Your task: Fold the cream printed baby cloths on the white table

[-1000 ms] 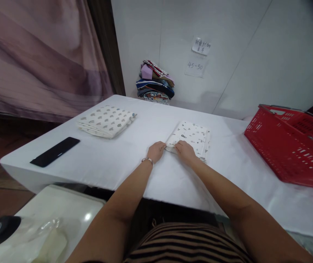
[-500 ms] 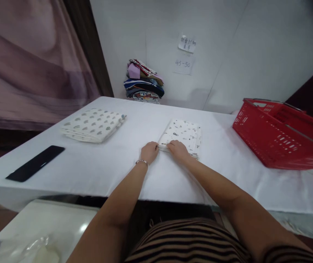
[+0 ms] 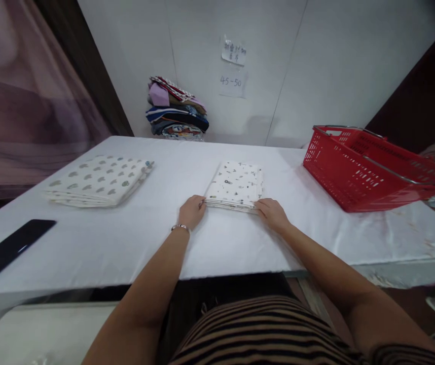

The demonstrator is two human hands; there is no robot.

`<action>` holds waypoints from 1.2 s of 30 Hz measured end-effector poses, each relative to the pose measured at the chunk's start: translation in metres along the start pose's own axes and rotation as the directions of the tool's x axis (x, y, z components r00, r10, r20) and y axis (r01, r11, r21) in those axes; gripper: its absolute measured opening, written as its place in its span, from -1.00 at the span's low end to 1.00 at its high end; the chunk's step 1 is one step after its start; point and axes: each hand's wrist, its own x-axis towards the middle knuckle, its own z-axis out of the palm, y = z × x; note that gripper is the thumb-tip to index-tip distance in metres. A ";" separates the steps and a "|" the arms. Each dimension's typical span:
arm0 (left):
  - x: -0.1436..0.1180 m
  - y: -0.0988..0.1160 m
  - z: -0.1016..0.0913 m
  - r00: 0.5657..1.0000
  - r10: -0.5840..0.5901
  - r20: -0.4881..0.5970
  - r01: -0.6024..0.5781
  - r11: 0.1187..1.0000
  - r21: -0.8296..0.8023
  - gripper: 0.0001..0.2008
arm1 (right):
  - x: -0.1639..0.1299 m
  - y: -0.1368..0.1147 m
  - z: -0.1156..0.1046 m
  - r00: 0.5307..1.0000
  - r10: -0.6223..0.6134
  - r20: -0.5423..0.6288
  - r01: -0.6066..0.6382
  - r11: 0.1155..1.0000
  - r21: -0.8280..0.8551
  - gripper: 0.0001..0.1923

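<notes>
- Table (image 3: 99, 243): big, w/ white cover, it fills the middle of the view. All things below lie on it.
- Basket (image 3: 358, 167): red plastic w/ metal handles, at the right side of the table, well apart from the hands.
- Dotted cloth (image 3: 99, 180): folded white stack w/ grey spots, at the left, far from the hands.
- Clothes pile (image 3: 175, 109): mixed colours, at the far edge against the wall, under two paper notes (image 3: 233, 68).
- Folded cloth (image 3: 236, 185): white w/ small dark prints, flat in the centre of the table, between dotted cloth and basket. Its near edge faces the person.
- Black bar (image 3: 10, 249): flat dark object, at the near left corner.
- Left hand (image 3: 191, 212): at the near left corner of the folded cloth, fingers curled and touching the edge. A thin bracelet (image 3: 180, 227) sits on the wrist.
- Right hand (image 3: 273, 214): at the near right corner of the folded cloth, fingers bent on the edge. Cannot tell if either hand really pinches the layers or only presses on them.
</notes>
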 end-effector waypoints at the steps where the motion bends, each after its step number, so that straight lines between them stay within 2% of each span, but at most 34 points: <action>1: 0.000 0.000 0.000 1.000 0.001 -0.001 -0.001 1.000 -0.001 -0.77 | -0.003 0.002 0.000 0.999 0.023 -0.033 -0.021 0.999 0.045 -0.72; 3: -0.001 0.000 -0.001 1.000 0.003 -0.003 -0.003 1.000 0.004 -0.76 | -0.006 0.006 0.001 0.986 0.122 -0.114 -0.101 0.979 0.174 -0.72; 5: -0.001 0.000 -0.001 1.000 0.015 -0.009 -0.015 1.000 0.012 -0.74 | -0.008 0.012 0.003 0.947 0.277 -0.161 -0.212 0.918 0.334 -0.73; 8: -0.001 0.000 0.000 0.999 0.048 -0.019 -0.048 0.998 0.028 -0.72 | -0.009 0.019 0.004 0.880 0.460 -0.118 -0.347 0.792 0.503 -0.77; 11: -0.001 -0.001 0.001 0.998 0.056 -0.017 -0.055 0.997 0.048 -0.72 | -0.009 0.020 0.005 0.860 0.510 -0.030 -0.400 0.709 0.580 -0.78; 15: 0.000 -0.002 0.002 0.999 0.052 -0.017 -0.051 0.997 0.050 -0.72 | -0.010 0.015 0.007 0.876 0.480 0.044 -0.404 0.682 0.610 -0.72; 20: 0.000 -0.001 0.001 0.999 0.040 -0.004 -0.040 0.997 0.061 -0.71 | -0.007 0.011 0.002 0.939 0.339 0.053 -0.325 0.829 0.454 -0.71; 23: 0.000 -0.001 0.001 0.999 0.042 -0.010 -0.042 0.997 0.059 -0.71 | -0.004 0.010 -0.004 0.954 0.285 0.094 -0.300 0.894 0.333 -0.72; 29: 0.000 -0.001 0.001 0.999 0.042 -0.002 -0.042 0.998 0.042 -0.70 | -0.005 0.012 -0.011 0.972 0.230 0.051 -0.235 0.956 0.177 -0.71; 36: 0.000 0.001 0.000 1.000 0.027 0.011 -0.028 0.999 0.033 -0.70 | -0.015 0.017 -0.010 0.983 0.133 0.128 -0.139 0.989 0.044 -0.70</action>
